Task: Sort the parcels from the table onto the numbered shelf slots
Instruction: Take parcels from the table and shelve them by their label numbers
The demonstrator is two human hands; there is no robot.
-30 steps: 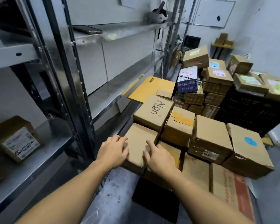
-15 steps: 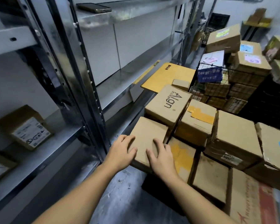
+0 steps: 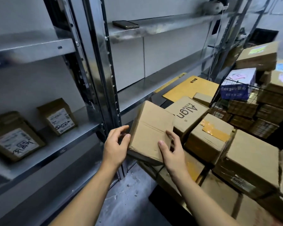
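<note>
Here, a creased rectangular cardboard box [image 3: 151, 131] between left hand [image 3: 115, 146] and right hand [image 3: 171, 152]

held parcel [image 3: 151, 132]: matt brown cardboard is showing creases and a scuffed lower edge.
shelving [image 3: 103, 82]: bare metal is gleaming, smooth and glossy.
taped box [image 3: 209, 137]: dull cardboard is carrying shiny orange tape.
2 shelved parcels [image 3: 59, 118]: white paper labels are sitting on matt cardboard.
floor [image 3: 129, 201]: grey surface is looking rough and speckled.
</note>
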